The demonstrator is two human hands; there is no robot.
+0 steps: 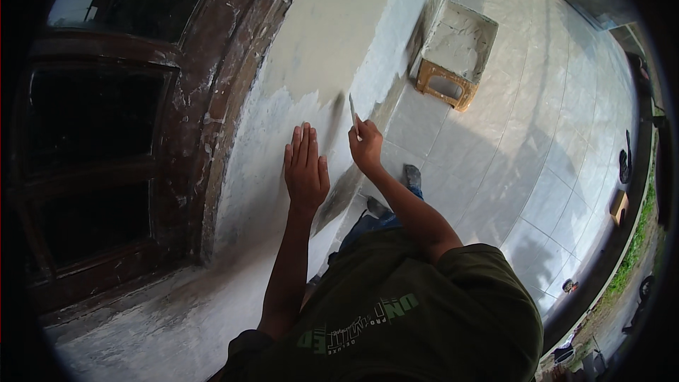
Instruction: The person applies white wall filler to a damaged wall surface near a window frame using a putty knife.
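Note:
My left hand (305, 166) lies flat on the plastered wall (254, 141), fingers straight and close together. A little to its right, my right hand (364, 143) grips a thin putty knife (352, 110), its pale blade pointing up along the wall. The wall has a smooth cream coat higher up and patchy white, rougher areas lower down, with a ragged border between them. Up and to the right, a rectangular tray of grey-white paste (461, 39) sits on a tan plastic stool (453, 95).
A dark wooden window frame (194, 99) with dark panes runs along the left. My feet (410, 178) stand on pale floor tiles (530, 134). At the far right are a dark edge, a strip of grass (633, 247), a small cardboard-coloured block (617, 209) and small dark items.

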